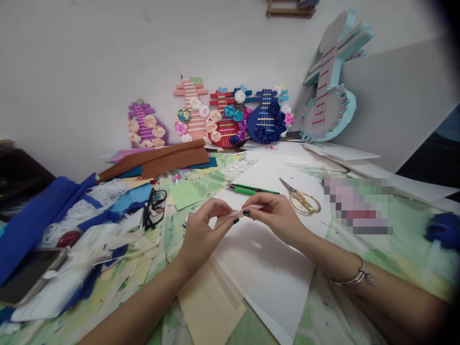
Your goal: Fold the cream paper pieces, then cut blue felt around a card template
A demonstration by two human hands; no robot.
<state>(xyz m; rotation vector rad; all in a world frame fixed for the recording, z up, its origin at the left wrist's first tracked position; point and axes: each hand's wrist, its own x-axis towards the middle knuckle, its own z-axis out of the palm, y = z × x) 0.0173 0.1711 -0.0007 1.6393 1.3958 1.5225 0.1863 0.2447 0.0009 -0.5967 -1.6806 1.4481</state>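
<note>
My left hand [212,223] and my right hand [272,211] meet over the middle of the table. Between thumbs and fingertips they pinch a narrow strip of pale cream paper [230,218], held slightly tilted above a white sheet [266,268]. Part of the strip is hidden behind the fingers. Just beyond the hands lie a green pen-like tool [251,189] and a pair of scissors with gold handles [300,197]. Cream sheets of paper [208,302] lie beneath my left forearm. A bracelet [354,278] circles my right wrist.
At left are black glasses [154,208], white string [72,215], a phone [32,275] and blue paper [32,215]. Brown paper [172,160] lies farther back. Decorated paper guitars [264,117] lean on the wall, with a larger light-blue one [328,105] at right.
</note>
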